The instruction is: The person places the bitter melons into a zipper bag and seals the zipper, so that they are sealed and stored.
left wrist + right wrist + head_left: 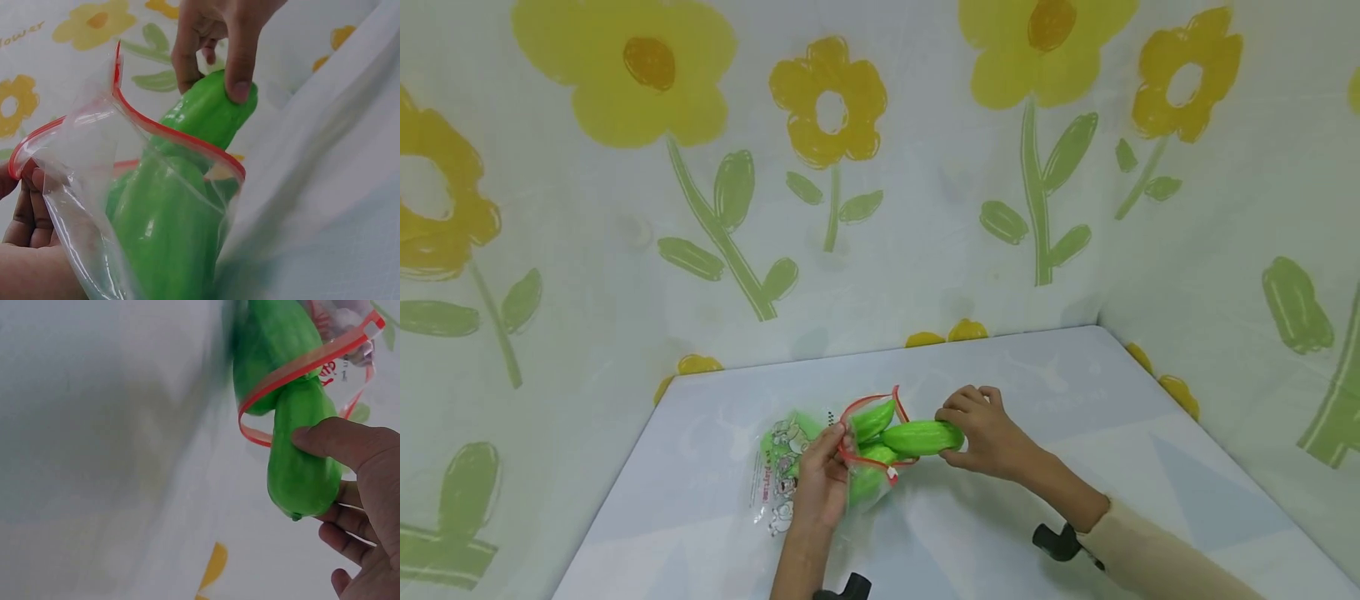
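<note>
A glossy, bright-green, elongated gourd-shaped piece (921,437) is pinched at its outer end between the thumb and fingertips of the right hand (992,437), while its other end is set within the parted mouth of a clear plastic bag (771,471), to the left of that grip. The bag's red zip edge (312,360) is pinched by the thumb and fingers of the left hand (822,483). Similar green pieces (872,421) are contained in the bag, just to the right of the left grip; their exact number cannot be told. A small white slider (891,473) is borne on the red edge, between the two grips and on the near side of the mouth. Printed cartoon figures (784,437) are shown on the bag, just left of the left grip. A pale tabletop (970,542) is seen beneath both grips, and beyond them a white, yellow-flowered sheet (917,250). Behind the right grip, the forearm is covered by a beige sleeve (1157,550)
</note>
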Action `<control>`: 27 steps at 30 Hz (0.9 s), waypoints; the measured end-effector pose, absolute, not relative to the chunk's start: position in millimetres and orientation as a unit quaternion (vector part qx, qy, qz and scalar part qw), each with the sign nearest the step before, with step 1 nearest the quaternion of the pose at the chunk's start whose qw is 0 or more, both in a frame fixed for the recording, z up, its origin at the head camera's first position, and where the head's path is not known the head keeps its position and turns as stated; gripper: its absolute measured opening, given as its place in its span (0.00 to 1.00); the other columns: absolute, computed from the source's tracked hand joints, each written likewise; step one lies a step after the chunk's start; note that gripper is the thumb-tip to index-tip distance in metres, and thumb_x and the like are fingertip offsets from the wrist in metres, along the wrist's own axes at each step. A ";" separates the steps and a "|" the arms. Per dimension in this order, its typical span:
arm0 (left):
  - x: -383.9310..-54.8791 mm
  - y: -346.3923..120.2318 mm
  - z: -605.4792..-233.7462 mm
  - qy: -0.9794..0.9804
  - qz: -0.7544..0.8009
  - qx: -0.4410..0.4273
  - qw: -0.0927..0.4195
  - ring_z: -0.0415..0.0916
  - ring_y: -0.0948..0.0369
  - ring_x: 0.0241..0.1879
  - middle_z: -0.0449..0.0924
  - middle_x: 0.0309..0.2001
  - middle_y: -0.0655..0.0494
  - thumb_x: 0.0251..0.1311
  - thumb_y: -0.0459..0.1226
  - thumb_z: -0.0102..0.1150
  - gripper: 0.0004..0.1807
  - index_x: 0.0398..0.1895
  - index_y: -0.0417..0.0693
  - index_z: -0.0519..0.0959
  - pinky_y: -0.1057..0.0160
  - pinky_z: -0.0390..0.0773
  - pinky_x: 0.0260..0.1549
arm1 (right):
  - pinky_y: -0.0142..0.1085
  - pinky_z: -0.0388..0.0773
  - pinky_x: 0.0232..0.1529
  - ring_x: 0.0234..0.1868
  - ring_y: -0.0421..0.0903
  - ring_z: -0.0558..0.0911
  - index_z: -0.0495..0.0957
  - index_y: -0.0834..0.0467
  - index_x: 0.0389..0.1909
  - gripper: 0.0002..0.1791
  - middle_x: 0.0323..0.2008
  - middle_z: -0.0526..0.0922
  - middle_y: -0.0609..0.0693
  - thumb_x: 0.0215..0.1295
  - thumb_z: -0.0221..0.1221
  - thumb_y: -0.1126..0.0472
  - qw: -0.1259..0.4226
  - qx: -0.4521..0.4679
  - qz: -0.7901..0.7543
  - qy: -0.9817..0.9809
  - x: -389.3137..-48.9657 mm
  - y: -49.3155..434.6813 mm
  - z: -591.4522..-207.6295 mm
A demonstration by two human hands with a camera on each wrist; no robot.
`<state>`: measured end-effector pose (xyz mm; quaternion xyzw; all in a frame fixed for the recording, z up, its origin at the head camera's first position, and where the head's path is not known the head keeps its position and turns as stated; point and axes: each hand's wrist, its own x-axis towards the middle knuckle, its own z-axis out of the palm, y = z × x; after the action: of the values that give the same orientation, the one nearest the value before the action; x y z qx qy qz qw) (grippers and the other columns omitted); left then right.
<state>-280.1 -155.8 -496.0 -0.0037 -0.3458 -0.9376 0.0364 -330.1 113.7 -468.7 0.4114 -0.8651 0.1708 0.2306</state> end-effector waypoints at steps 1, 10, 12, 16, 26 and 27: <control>-279.9 -155.3 -496.1 -0.348 -0.937 -0.006 0.036 0.76 0.66 0.29 0.79 0.29 0.56 0.71 0.31 0.54 0.08 0.33 0.43 0.82 0.74 0.77 0.30 | 0.51 0.62 0.50 0.48 0.43 0.72 0.82 0.51 0.41 0.22 0.40 0.77 0.42 0.44 0.78 0.54 0.233 0.413 0.170 -0.864 -330.7 111.8 -468.9; -278.1 -155.9 -496.6 -0.344 -0.938 -0.015 0.028 0.76 0.67 0.30 0.79 0.30 0.56 0.72 0.31 0.53 0.09 0.33 0.43 0.82 0.75 0.77 0.31 | 0.52 0.63 0.50 0.48 0.44 0.72 0.82 0.52 0.42 0.23 0.41 0.77 0.43 0.44 0.79 0.54 0.239 0.415 0.179 -0.860 -333.4 96.8 -470.7; -277.7 -156.0 -496.3 -0.346 -0.938 -0.012 0.026 0.76 0.67 0.30 0.79 0.29 0.56 0.71 0.31 0.54 0.09 0.34 0.43 0.82 0.74 0.77 0.31 | 0.52 0.63 0.50 0.48 0.44 0.72 0.82 0.52 0.42 0.23 0.41 0.77 0.43 0.43 0.79 0.54 0.235 0.414 0.183 -0.860 -333.2 92.5 -470.9; -277.4 -156.1 -496.4 -0.345 -0.938 -0.008 0.022 0.76 0.67 0.29 0.79 0.29 0.56 0.72 0.31 0.54 0.09 0.34 0.42 0.82 0.74 0.78 0.31 | 0.52 0.63 0.51 0.49 0.43 0.72 0.83 0.51 0.43 0.23 0.42 0.77 0.42 0.45 0.79 0.53 0.222 0.417 0.188 -0.861 -332.1 80.2 -470.6; -276.9 -151.6 -496.9 -0.351 -0.936 -0.025 0.001 0.75 0.66 0.29 0.78 0.28 0.57 0.72 0.32 0.53 0.08 0.34 0.44 0.81 0.73 0.77 0.32 | 0.51 0.63 0.52 0.51 0.44 0.72 0.82 0.53 0.49 0.26 0.45 0.79 0.44 0.48 0.78 0.51 0.198 0.426 0.177 -0.865 -326.2 57.7 -465.4; -276.6 -151.5 -497.0 -0.348 -0.937 -0.023 0.001 0.75 0.66 0.29 0.78 0.28 0.57 0.72 0.32 0.53 0.08 0.34 0.44 0.81 0.73 0.78 0.32 | 0.51 0.63 0.53 0.51 0.45 0.72 0.81 0.53 0.50 0.28 0.46 0.79 0.44 0.49 0.78 0.50 0.188 0.425 0.182 -0.867 -325.5 58.8 -465.0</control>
<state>-276.6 -151.5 -497.0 -0.0235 -0.3483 -0.9371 0.0010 -325.5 58.8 -465.0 0.4249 -0.8666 0.1816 0.1884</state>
